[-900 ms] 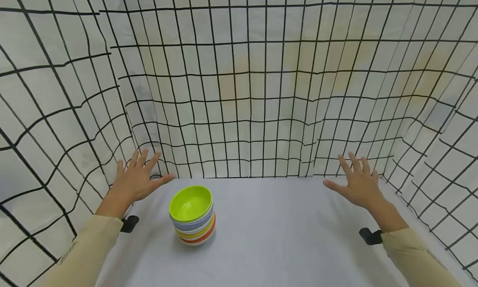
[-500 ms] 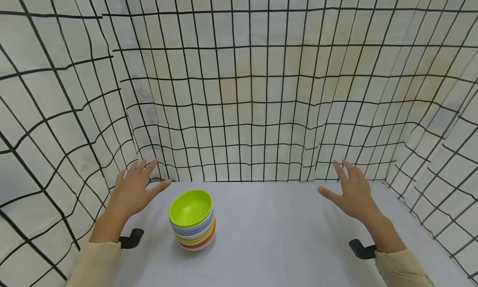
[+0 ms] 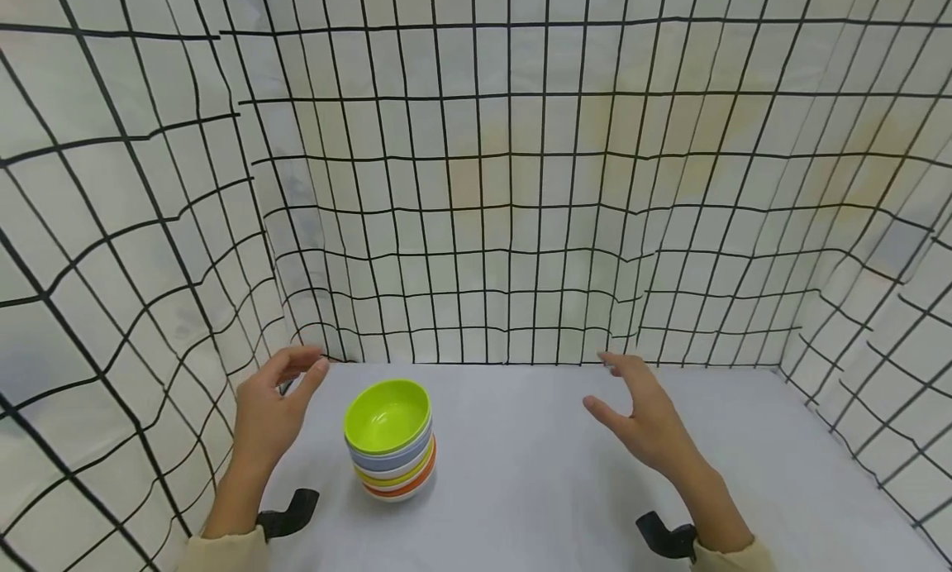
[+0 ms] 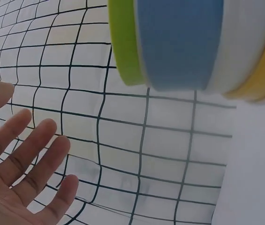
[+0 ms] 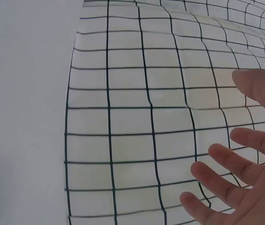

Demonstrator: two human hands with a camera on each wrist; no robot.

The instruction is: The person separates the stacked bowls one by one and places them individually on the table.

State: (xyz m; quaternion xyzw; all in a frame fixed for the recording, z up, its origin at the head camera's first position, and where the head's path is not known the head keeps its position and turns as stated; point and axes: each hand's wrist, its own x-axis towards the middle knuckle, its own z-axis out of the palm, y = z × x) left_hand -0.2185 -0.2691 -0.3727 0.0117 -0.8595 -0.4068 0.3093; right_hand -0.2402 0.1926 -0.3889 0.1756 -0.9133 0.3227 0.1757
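Note:
A stack of bowls stands on the white table, left of centre in the head view. The top bowl is bright green; below it show blue, white, yellow and orange bands. My left hand hovers just left of the stack, fingers relaxed and holding nothing. In the left wrist view the stack appears sideways at the top, apart from the spread fingers. To the right of the stack, well away from it, my right hand is held over the table with fingers loosely extended, nothing in it.
White walls with a black grid enclose the table at the back and on both sides. Black wrist mounts sit on both wrists. The left wall runs close beside my left hand.
Both hands have come inward and back toward me, the right one moving left and the left one turning toward the stack. Fingers are less spread than before. The stack has stayed put.

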